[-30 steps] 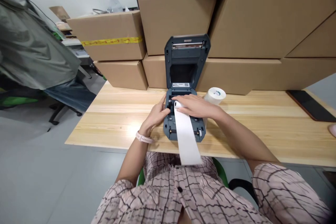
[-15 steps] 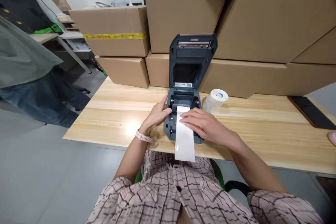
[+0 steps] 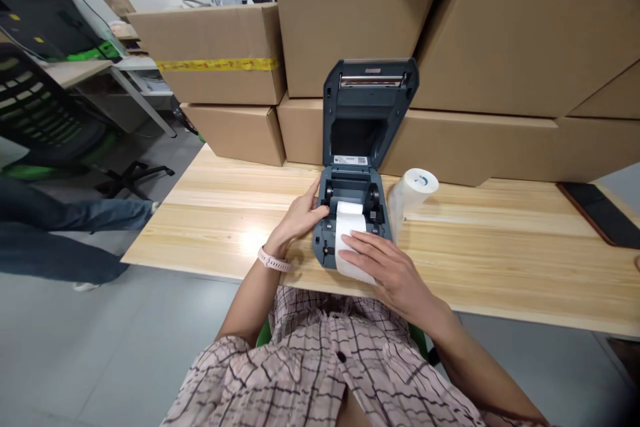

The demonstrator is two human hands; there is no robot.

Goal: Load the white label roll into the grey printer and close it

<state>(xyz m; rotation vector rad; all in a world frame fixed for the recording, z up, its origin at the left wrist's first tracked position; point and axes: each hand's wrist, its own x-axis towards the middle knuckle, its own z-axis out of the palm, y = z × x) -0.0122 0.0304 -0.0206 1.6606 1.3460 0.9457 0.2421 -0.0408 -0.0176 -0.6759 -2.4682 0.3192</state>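
Observation:
A dark grey label printer (image 3: 325, 233) stands on the wooden table in front of me, its lid (image 3: 331, 113) raised. From its middle a white paper strip (image 3: 345, 227) comes toward me over the front part. My left hand (image 3: 303, 217) grips the printer's left side, the thumb on the top edge and the fingers partly hidden along the side. My right hand (image 3: 397, 273) lies on the strip with its fingers stretched out flat; its thumb is hidden. Right of the printer stands a white roll (image 3: 419, 188) with clear film hanging down beside it.
Stacked cardboard boxes (image 3: 350, 27) line the table's back edge behind the lid. A dark phone-like slab (image 3: 600, 213) lies at the far right of the table (image 3: 500, 260). At left are an office chair (image 3: 50, 107) and a person's legs (image 3: 65, 233).
My right hand has moved down along the strip toward me, and the strip's free end no longer hangs straight over the table edge. At left the person has moved, uncovering the chair.

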